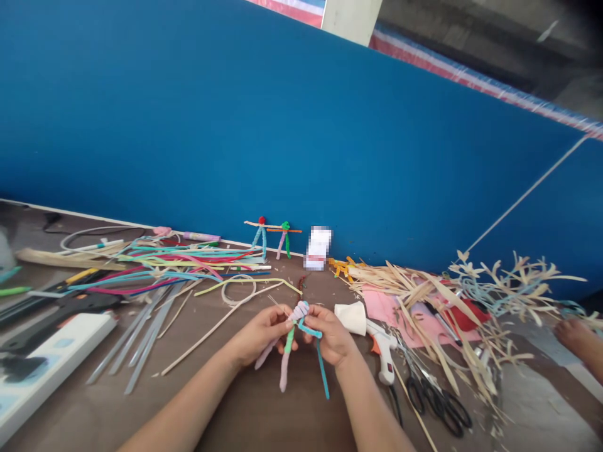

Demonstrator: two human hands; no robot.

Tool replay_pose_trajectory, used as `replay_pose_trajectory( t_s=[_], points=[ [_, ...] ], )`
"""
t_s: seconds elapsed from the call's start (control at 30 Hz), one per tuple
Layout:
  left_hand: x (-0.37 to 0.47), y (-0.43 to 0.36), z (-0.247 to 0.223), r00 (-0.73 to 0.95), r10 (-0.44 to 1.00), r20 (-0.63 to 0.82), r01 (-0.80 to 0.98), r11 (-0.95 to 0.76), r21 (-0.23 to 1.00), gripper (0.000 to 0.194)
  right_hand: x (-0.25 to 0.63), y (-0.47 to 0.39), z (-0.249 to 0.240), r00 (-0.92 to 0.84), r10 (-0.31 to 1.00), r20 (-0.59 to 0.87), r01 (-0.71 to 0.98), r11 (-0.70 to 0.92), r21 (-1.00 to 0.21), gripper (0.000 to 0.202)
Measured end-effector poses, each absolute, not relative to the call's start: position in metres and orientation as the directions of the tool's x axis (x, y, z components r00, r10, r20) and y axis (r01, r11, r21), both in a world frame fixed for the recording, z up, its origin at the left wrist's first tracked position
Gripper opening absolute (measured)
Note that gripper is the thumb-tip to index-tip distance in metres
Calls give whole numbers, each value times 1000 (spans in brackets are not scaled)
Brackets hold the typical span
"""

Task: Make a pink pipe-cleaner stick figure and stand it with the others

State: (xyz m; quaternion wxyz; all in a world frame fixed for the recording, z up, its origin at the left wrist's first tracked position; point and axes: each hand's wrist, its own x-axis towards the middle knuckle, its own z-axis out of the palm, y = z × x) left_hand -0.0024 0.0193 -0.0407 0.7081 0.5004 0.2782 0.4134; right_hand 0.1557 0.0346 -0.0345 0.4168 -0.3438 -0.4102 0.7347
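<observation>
Between my hands is a small pipe cleaner figure (288, 342) with a pale lilac wrapped body and green and lilac legs. My left hand (266, 333) pinches its body from the left. My right hand (330, 333) is closed on its other side, at a blue pipe cleaner (323, 370) whose end hangs down below the fingers. A dark brown stem and a yellow-green strand stick out above the figure. Some of the fingertips are hidden behind it. Two finished-looking pipe cleaner figures, one with a red head (262, 221) and one with a green head (285, 226), lean against the blue panel.
Many coloured pipe cleaners (188, 254) and clear glue sticks (153, 333) lie left, beside a white power strip (56, 370). On the right are a glue gun (384, 351), black-handled scissors (438, 402) and dried husk strips (414, 289). Another person's hand (581, 342) shows far right.
</observation>
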Motion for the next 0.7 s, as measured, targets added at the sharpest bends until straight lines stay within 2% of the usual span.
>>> replay_pose_trajectory(
  t_s=[0.17,0.33,0.43,0.53,0.6,0.7],
  points=[
    [3,19,-50,437,899,16,-383,170,908,22,155,35,-40,-465,853,-237,-277,-394,-876,23],
    [6,20,-47,328,945,-5,-437,157,886,22,146,33,-44,-392,894,-217,-200,-313,-929,27],
    [9,21,-45,180,984,-15,-413,89,906,26,139,31,-46,-286,943,-172,-61,-198,-978,27],
    [11,21,-44,44,999,8,-327,6,945,29,136,29,-46,-220,975,-29,145,3,-989,25],
    [11,21,-46,-8,999,42,-261,-43,964,29,137,27,-43,-215,970,117,311,181,-933,20],
    [9,22,-48,-43,996,77,-172,-83,982,28,140,21,-38,-247,928,280,547,372,-750,13]
  ],
)
